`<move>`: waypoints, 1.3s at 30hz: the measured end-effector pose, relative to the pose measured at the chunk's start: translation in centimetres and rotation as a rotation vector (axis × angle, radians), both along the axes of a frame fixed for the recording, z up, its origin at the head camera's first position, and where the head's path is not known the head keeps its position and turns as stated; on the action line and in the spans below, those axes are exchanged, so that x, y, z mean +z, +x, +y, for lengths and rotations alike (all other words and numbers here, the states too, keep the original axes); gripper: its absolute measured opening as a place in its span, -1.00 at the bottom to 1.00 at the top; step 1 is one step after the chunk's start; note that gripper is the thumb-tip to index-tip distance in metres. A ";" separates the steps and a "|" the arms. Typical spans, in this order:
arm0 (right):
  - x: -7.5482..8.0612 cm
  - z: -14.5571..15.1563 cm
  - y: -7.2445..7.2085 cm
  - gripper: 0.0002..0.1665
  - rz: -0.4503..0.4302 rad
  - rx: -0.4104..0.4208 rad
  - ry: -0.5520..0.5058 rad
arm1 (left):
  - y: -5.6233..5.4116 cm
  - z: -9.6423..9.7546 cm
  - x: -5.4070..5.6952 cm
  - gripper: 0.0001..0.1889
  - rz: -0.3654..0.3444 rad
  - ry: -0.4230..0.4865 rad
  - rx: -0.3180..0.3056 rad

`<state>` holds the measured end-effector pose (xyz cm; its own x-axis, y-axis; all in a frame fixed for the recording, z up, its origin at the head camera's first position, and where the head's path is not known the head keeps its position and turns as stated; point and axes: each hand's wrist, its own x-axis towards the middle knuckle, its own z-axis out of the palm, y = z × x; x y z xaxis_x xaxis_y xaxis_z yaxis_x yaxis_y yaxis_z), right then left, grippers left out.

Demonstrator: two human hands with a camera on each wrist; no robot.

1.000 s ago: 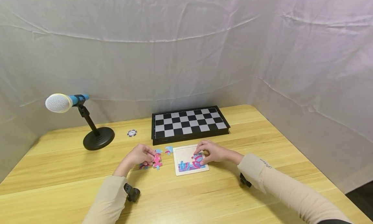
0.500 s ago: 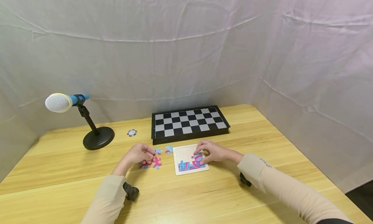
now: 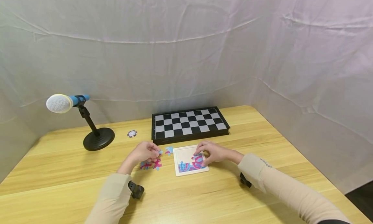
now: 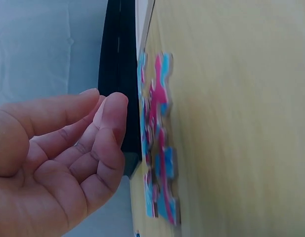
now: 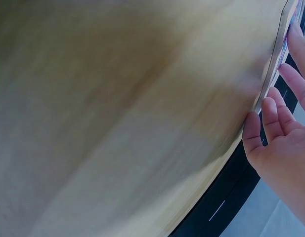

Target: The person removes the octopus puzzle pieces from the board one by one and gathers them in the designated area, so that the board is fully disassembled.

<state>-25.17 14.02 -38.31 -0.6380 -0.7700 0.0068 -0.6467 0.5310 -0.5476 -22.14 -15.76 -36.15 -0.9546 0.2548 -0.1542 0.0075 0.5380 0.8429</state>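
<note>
In the head view my left hand (image 3: 145,151) hovers over loose jigsaw pieces (image 3: 157,164), partly covering them. The left wrist view shows the hand (image 4: 68,158) with fingers loosely bent and thumb near the index fingertip; I see nothing between them. Flat on the table beside it lie pink and blue jigsaw pieces (image 4: 159,96). My right hand (image 3: 214,151) rests on the white puzzle tray (image 3: 176,167), its fingers and thumb touching the fitted pieces (image 3: 198,159) at the right. Its fingers (image 5: 295,84) spread along the tray edge in the right wrist view.
A black-framed checkered board (image 3: 189,123) stands right behind the tray. A blue microphone (image 3: 65,102) on a black stand (image 3: 99,138) is at the left back, with a poker chip (image 3: 132,133) nearby. One blue jigsaw piece (image 3: 169,150) lies left of the tray.
My left hand lets go of a pink jigsaw piece, which now lies flat, and has shifted right over the blue pieces. The right hand stays on the tray.
</note>
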 end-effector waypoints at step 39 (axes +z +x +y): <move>-0.2 0.4 -0.2 -0.09 0.104 -0.110 0.110 | -1.3 6.3 -0.1 -0.88 -0.033 -0.006 -0.103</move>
